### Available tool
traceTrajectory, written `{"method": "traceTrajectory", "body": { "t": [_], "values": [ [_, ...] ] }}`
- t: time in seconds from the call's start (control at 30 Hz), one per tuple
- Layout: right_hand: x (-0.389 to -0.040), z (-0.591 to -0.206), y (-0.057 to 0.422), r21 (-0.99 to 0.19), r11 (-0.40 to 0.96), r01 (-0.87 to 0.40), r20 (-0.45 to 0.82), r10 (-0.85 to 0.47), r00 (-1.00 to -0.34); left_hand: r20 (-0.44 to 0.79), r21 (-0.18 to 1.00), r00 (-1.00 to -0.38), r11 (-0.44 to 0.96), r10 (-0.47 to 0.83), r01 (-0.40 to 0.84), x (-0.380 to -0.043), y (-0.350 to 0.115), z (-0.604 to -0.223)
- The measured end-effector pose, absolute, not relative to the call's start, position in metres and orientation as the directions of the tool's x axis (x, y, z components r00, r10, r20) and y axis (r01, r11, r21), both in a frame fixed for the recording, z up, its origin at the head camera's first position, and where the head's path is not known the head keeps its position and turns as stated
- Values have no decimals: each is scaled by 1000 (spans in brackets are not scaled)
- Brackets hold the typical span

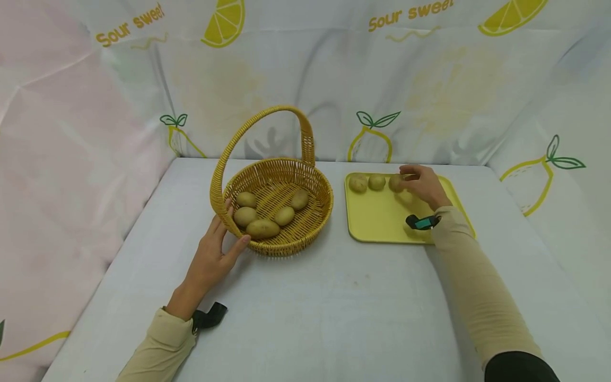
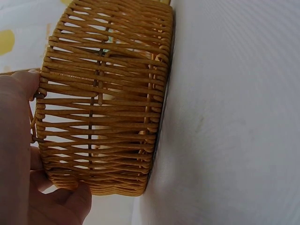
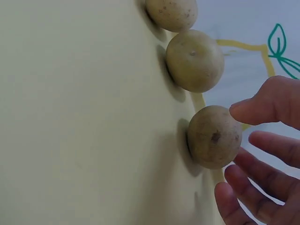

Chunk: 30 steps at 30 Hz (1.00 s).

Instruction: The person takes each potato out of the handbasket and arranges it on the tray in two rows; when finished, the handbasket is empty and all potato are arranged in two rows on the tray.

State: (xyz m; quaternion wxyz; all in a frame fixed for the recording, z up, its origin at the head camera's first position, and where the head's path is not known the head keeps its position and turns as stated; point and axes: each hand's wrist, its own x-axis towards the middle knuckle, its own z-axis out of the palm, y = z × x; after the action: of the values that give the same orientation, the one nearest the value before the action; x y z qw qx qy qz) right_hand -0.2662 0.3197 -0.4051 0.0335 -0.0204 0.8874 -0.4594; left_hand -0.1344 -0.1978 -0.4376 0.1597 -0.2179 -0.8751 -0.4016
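My left hand (image 1: 212,260) holds the near left side of a yellow wicker basket (image 1: 324,223) with a tall hoop handle. In the left wrist view its thumb lies at the rim and its fingers curl round the woven side. Several potatoes (image 1: 263,228) lie inside the basket, mostly to the left. My right hand (image 1: 425,185) is over the back of a yellow tray (image 1: 377,223), fingers spread around a round potato (image 3: 214,137). The thumb tip overlaps the potato's edge in the right wrist view, with the fingers loose on its other side.
Two more potatoes, a left one (image 1: 358,183) and a middle one (image 1: 376,182), stand in a row along the tray's back edge. Basket and tray sit side by side on a white-covered table (image 1: 334,318). A lemon-printed cloth (image 1: 286,69) hangs behind the table.
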Motion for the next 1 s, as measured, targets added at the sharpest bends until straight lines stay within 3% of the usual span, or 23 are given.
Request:
{"method": "traceTrajectory", "body": {
  "t": [0.33,0.7,1.0],
  "values": [
    [-263,-395,308,-792,604,-94,56,-81,-995,462,633,-848,573,259,520,-134,-198,-438],
    [-251,-353,253,-835,490,-252,175,-198,-965,470,629,-844,573,258,525,-134,-198,-439],
    [-251,-345,209,-854,406,-326,204,-313,-927,501,601,-822,574,273,557,-134,-197,-439]
  ]
}}
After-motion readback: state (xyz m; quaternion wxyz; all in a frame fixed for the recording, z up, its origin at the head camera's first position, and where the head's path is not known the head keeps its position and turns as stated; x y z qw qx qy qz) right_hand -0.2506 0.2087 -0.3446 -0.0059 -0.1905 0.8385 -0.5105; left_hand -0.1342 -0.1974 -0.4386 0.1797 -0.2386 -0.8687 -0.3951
